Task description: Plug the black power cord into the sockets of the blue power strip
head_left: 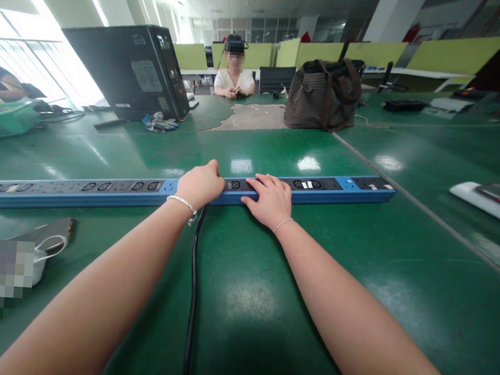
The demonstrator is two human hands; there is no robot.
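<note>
A long blue-and-black power strip lies across the table with rows of sockets facing up. My left hand is closed in a fist over its middle. From under that fist a black power cable runs down toward me; its plug end is hidden in my fingers. Just to the right, my right hand grips the strip, fingers over the top and thumb at the near edge. One socket shows between the two hands.
The green table has a worn patch at the back. Behind the strip stand a black computer tower, crumpled gloves and a brown bag. A green basket is at left. A person sits opposite.
</note>
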